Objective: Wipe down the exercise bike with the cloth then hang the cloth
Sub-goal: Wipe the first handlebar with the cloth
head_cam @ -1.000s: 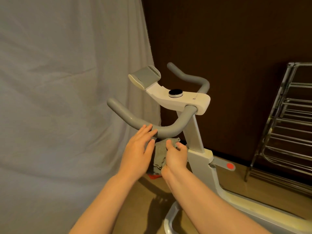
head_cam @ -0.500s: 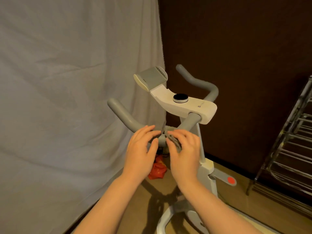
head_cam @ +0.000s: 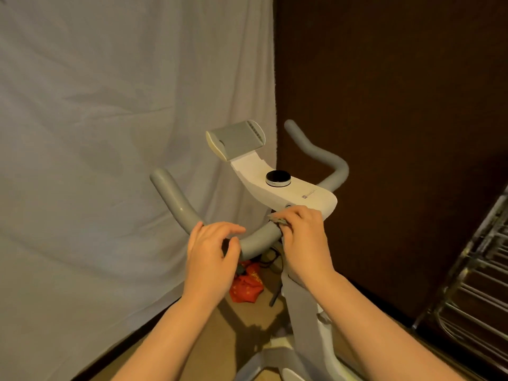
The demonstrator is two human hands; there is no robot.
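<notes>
In the head view, the grey handlebar (head_cam: 258, 240) of the exercise bike (head_cam: 302, 306) is gripped by the left hand (head_cam: 210, 259), whose fingers are curled over the top of the bar at the low point of its left bend. Just to the right of that hand, the right hand (head_cam: 302, 237) is clenched on the cloth (head_cam: 279, 221) where the bar meets the white console (head_cam: 286, 185); only a small grey-green edge of the cloth is seen poking out between the fingers, the rest being hidden under the palm. A round black dial (head_cam: 278, 177) is set into the console just beyond the right hand, and a grey tilted holder (head_cam: 236, 138) is mounted farther out, above both hands. A red bag (head_cam: 246, 284) is seen on the floor below the left hand. A metal rack (head_cam: 478, 292) stands well off to the right of the right hand, and a pale sheet (head_cam: 110, 133) hangs beyond and to the left of the left hand.
</notes>
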